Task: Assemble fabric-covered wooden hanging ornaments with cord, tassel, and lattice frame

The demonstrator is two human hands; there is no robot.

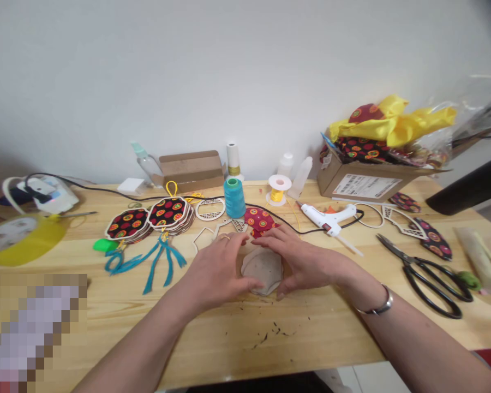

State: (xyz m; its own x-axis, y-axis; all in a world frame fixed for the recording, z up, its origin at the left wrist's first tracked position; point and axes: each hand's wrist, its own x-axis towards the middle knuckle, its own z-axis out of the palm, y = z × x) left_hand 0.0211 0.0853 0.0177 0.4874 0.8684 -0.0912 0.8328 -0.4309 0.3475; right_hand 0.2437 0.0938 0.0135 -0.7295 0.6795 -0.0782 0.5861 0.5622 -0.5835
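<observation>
In the middle of the wooden table lies a small pale grey piece with a wavy edge [263,269], which looks like a stack of flat shapes. My left hand [223,265] curves around its left side, thumb along the near edge. From the right, my right hand [300,256] cups it with bent fingers and thumb. Just beyond my hands are a piece of red patterned fabric [261,218] and a cone of teal thread [234,199]. Thin cut-out wooden frames [211,208] lie beside the cone. My palms hide part of the grey piece's sides.
Patterned scalloped pieces [169,213] with teal tassels [163,262] are stacked on the left. A white glue gun [325,218] and black-handled scissors [427,275] lie right. Behind stand a yellow ribbon spool [279,191] and a cardboard box [352,177] of fabric. Dark scraps [270,334] lie in front.
</observation>
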